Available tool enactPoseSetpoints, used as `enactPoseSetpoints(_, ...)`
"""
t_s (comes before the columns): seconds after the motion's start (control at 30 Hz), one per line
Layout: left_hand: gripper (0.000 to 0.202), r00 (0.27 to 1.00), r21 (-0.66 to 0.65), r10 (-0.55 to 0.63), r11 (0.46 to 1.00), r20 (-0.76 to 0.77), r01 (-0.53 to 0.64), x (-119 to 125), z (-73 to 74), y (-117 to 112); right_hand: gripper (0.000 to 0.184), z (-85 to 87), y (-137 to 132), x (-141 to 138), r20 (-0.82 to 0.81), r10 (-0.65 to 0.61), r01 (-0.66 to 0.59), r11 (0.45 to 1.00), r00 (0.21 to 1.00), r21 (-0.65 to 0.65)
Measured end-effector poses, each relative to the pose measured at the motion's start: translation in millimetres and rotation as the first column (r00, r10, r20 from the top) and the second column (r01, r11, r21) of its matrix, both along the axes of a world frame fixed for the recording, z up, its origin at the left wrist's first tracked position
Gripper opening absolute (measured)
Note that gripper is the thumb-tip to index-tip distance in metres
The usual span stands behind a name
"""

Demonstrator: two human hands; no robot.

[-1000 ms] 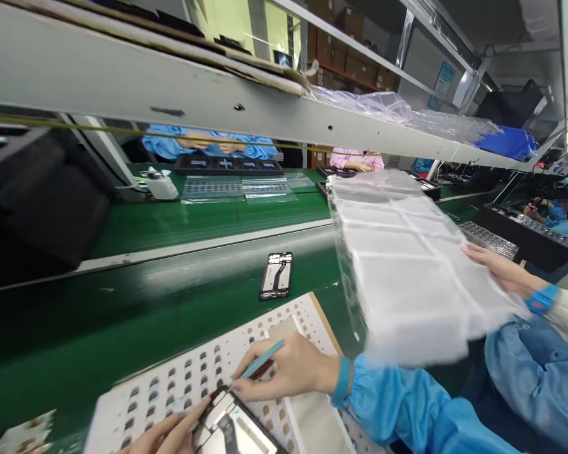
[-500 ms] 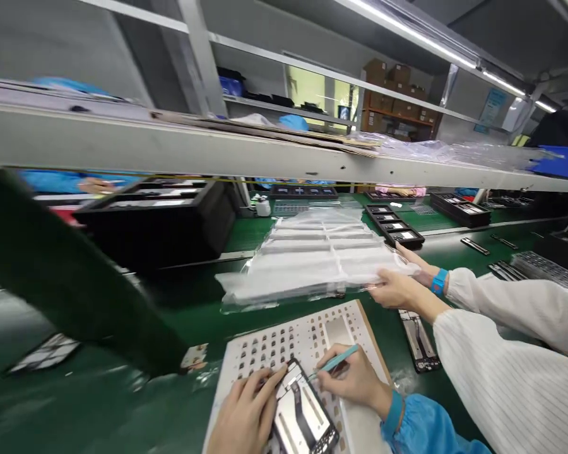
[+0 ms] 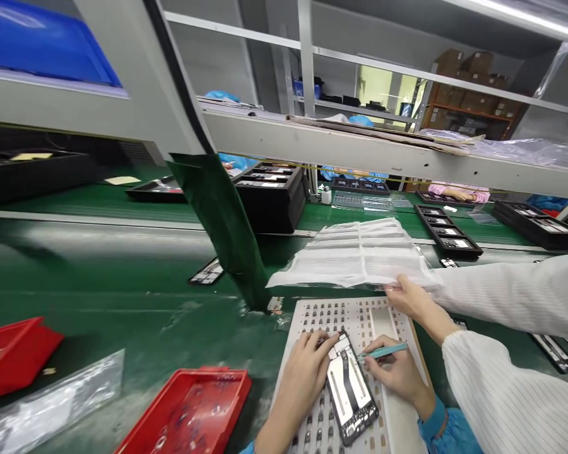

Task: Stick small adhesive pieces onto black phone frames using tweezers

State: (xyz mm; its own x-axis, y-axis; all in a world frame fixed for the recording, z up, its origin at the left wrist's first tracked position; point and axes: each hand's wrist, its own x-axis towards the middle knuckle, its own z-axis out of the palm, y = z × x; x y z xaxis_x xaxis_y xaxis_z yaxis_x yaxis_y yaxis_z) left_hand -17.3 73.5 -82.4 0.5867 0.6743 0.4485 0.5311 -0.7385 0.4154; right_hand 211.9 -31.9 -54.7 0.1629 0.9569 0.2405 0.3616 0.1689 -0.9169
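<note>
My left hand (image 3: 303, 372) is closed on the left edge of an opened phone (image 3: 353, 391), steadying it on a white board (image 3: 409, 429) that holds rows of small dark parts. The phone lies tilted, its inside facing up and a dark flex strip down its middle. In my right hand (image 3: 397, 375) is a pair of teal tweezers (image 3: 388, 350), pinched between the fingers. Their tips point left at the phone's upper right edge; whether they touch it I cannot tell.
A co-worker's hand (image 3: 414, 299) in a white sleeve holds a white plastic-wrapped sheet (image 3: 355, 261) above the board's far edge. A green-wrapped post (image 3: 227, 233) stands left. Red trays (image 3: 236, 378) and a plastic bag (image 3: 71, 397) lie left. Black trays (image 3: 454, 243) stand behind.
My view has swung left, bringing the red trays and plastic bag into sight. The co-worker's sheet has moved left toward the post. My hands keep their hold on the phone and tweezers.
</note>
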Motion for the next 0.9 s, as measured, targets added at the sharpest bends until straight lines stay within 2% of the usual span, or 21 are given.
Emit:
enactPoseSetpoints(0.2,0.048,0.996,0.035,0.013,0.999,-0.086,-0.01,0,3.5,-3,0.017,-3.2,3,2,0.069,0.044,-0.048,0.997,0.997,0.054)
enactPoseSetpoints(0.43,0.044,0.998,0.03,0.002,1.0,-0.055,-0.001,1,2.5,-1,0.014,-2.5,4,2,0.106,0.006,-0.017,0.995,0.994,0.099)
enactPoseSetpoints(0.67,0.039,0.999,0.033,-0.023,0.999,-0.039,0.024,0,5.9,2,0.01,-9.4,5,3,0.143,-0.071,0.051,0.989,0.987,0.142)
enactPoseSetpoints(0.9,0.038,0.999,0.027,-0.021,0.999,-0.041,0.022,2,7.2,0,0.01,-12.3,3,4,0.139,-0.078,0.055,0.985,0.987,0.161)
